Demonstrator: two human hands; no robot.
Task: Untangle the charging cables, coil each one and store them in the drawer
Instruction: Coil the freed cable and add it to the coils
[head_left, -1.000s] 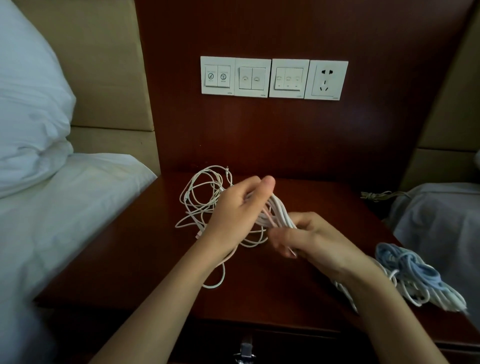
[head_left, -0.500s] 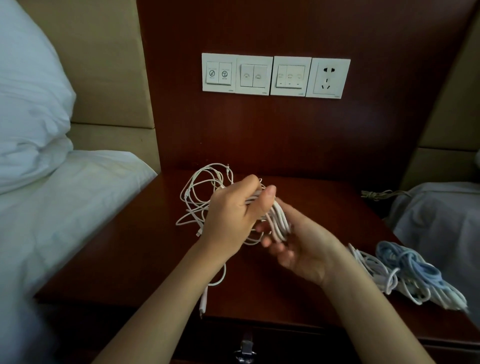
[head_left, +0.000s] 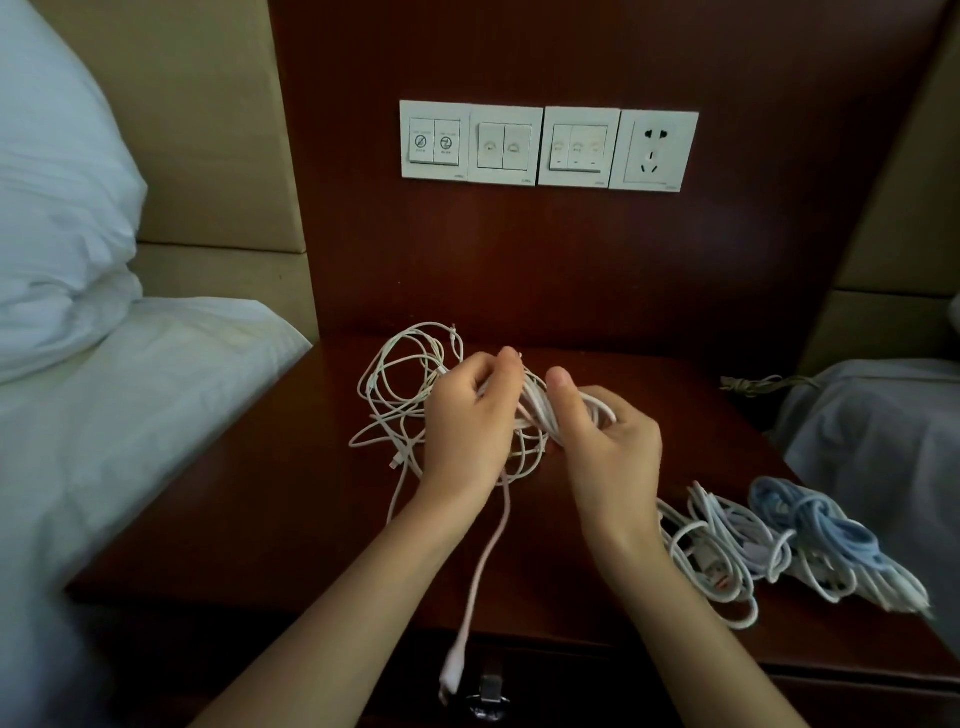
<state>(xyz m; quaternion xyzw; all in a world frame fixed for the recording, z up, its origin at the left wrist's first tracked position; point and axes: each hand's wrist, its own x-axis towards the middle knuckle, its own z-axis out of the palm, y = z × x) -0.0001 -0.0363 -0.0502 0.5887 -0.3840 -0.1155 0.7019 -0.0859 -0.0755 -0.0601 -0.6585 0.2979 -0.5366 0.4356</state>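
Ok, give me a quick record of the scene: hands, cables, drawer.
left hand: grips the white cable bundle
right hand: grips the same bundle, thumb up
loose end: hangs over the nightstand front edge
thin white tangle: on the nightstand, behind the left hand
bundled white cables: front right of the nightstand
blue cable: bundled, right of those
drawer: looks shut, handle visible

Your left hand and right hand were side by side over the nightstand, a cable held between them. The tangle lay behind, coiled cables at your right, the bed left, switches on the wall behind.
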